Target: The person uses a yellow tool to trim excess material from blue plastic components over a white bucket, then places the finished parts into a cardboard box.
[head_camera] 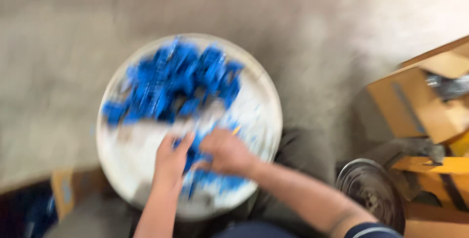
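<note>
The head view is blurred by motion. A round white tray (264, 96) lies on the floor below me with a heap of small blue parts (173, 79) across its far half. My left hand (171, 162) and my right hand (225, 152) meet over the near part of the tray, both among a smaller cluster of blue parts (215, 182). The fingers of both hands curl around blue pieces, though the blur hides exactly what each one grips.
Grey concrete floor (317, 28) surrounds the tray. An open brown cardboard box (420, 103) stands at the right with something grey inside. A dark round metal object (371, 189) sits at lower right beside yellow things (435, 164). Another cardboard piece (63, 189) is at lower left.
</note>
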